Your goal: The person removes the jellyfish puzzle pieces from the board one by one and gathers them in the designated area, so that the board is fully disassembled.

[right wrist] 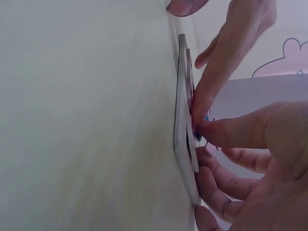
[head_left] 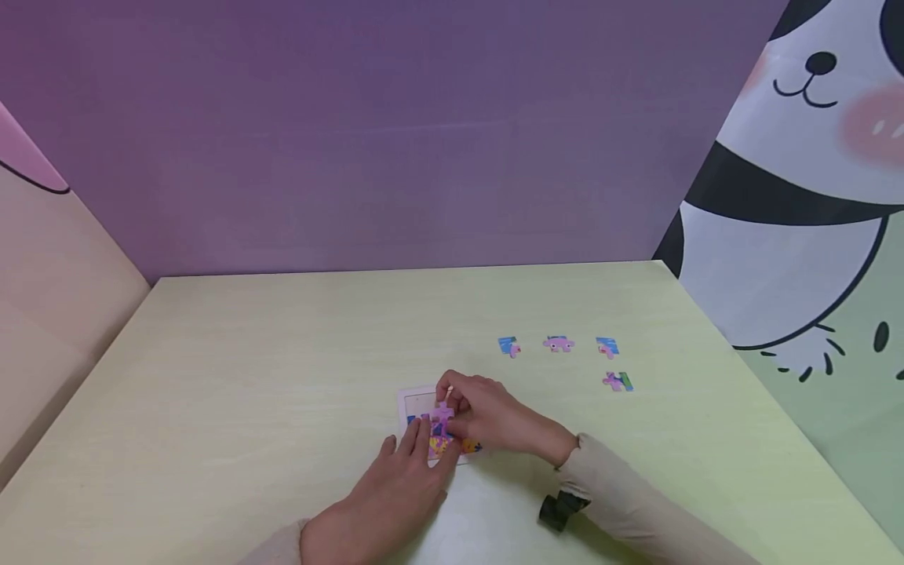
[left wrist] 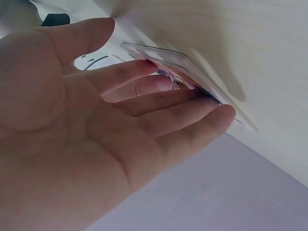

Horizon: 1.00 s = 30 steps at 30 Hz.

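Note:
A jigsaw puzzle tray [head_left: 404, 402] with a pale border lies flat near the middle front of the table, partly filled with colourful pieces. Between its thumb and fingers my right hand [head_left: 497, 414] pinches a pink puzzle piece [head_left: 442, 413] over the tray. My left hand [head_left: 395, 485] reaches in from the front left, its fairly straight fingers resting on the tray and the fitted pieces. In the left wrist view its fingertips touch near the tray's edge [left wrist: 243, 123]. The right wrist view shows the tray side-on [right wrist: 179, 115]; fingers hide much of the pinched piece.
Several loose puzzle pieces lie right of and beyond the tray: a blue-and-pink one [head_left: 508, 346], a pink one with eyes [head_left: 559, 344], another blue-and-pink one [head_left: 607, 347], and a pink-and-green one [head_left: 619, 382] nearer. A purple wall [head_left: 410, 157] rises behind the table.

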{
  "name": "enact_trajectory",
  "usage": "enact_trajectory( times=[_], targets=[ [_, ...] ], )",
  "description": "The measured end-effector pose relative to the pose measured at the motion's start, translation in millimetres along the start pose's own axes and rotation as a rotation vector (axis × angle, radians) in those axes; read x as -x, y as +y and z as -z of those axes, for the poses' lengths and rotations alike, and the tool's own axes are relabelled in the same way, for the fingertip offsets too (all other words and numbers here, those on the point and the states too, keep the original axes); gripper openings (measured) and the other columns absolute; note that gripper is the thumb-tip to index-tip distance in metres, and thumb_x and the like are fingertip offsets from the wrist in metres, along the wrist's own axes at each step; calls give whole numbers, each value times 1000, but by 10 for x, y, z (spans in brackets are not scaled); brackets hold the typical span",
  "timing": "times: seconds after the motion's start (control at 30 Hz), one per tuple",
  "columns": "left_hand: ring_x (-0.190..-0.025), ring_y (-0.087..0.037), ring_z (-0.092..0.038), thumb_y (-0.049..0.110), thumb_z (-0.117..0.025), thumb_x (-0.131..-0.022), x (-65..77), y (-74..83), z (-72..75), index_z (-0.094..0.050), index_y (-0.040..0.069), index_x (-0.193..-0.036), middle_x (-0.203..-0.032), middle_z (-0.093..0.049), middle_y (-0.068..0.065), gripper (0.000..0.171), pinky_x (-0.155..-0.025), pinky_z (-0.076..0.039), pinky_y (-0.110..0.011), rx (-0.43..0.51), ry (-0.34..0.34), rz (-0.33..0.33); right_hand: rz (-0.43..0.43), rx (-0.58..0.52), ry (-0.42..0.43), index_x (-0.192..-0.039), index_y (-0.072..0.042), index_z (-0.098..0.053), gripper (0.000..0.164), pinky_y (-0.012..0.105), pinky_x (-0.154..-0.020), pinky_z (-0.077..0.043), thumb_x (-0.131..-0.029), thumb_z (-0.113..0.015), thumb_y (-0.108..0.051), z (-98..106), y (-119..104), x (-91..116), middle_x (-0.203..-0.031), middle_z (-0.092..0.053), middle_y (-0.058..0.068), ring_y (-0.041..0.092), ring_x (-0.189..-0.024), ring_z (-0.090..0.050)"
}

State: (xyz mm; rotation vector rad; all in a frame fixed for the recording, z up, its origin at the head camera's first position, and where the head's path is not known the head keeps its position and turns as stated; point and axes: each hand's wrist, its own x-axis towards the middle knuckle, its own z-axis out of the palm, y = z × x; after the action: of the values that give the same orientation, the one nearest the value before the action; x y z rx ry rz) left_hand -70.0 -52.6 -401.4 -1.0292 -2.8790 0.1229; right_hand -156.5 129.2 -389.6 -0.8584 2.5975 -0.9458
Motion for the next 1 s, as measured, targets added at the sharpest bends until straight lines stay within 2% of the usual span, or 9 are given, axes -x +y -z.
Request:
enact_trajectory(
  times=[0.13,0.27,0.5,0.67,0.8,0.9,1.0],
  targets=[
    [-129,-38,-53,21,-67,-94,18,8,-23,-48,26,-139,-137,-53,-28,50,-89,-52,-49,-1,34,-8,27,-62,-4,-105,-11,-55,29,27,-73,-50,-87,-72,3,26,53,-14,-86,-64,0,14,-79,-59],
    [-127,-40,-53,12,-70,-90,33,17,-49,-45,35,-140,-135,-53,-31,61,-85,-53,-48,-34,71,-29,34,-103,-1,-104,-11,-56,26,26,-71,-49,-88,-71,3,53,121,-18,-86,-64,1,15,-78,-59],
    [-127,-41,-52,18,-74,-86,21,40,-67,-43,35,-142,-135,-52,-32,67,-83,-53,-46,-42,65,-30,36,-132,-5,-105,-10,-55,24,25,-69,-47,-89,-69,2,70,165,-12,-84,-61,1,15,-77,-56],
    [-128,-42,-51,16,-72,-88,8,51,-73,-43,35,-142,-136,-52,-32,64,-81,-54,-45,-44,60,-22,43,-154,-8,-105,-9,-56,23,25,-69,-46,-90,-68,3,84,187,-9,-85,-61,3,16,-78,-56],
    [-131,-42,-49,16,-70,-91,3,64,-75,-41,35,-144,-139,-49,-33,64,-84,-53,-46,-37,22,-8,36,-158,-12,-105,-10,-56,23,27,-71,-47,-90,-68,2,97,191,-20,-87,-63,2,16,-81,-58],
    [-131,-42,-48,20,-71,-90,2,70,-86,-40,36,-146,-140,-48,-33,66,-85,-53,-46,-51,10,-6,26,-155,4,-107,-11,-58,23,28,-74,-48,-90,-68,1,120,179,-18,-88,-64,1,15,-82,-59],
    [-131,-42,-49,23,-73,-88,2,71,-104,-41,35,-147,-139,-50,-33,68,-84,-53,-45,-74,26,-7,24,-160,36,-109,-10,-59,22,29,-73,-49,-91,-67,1,154,163,-1,-88,-65,2,16,-80,-60]
  ],
)
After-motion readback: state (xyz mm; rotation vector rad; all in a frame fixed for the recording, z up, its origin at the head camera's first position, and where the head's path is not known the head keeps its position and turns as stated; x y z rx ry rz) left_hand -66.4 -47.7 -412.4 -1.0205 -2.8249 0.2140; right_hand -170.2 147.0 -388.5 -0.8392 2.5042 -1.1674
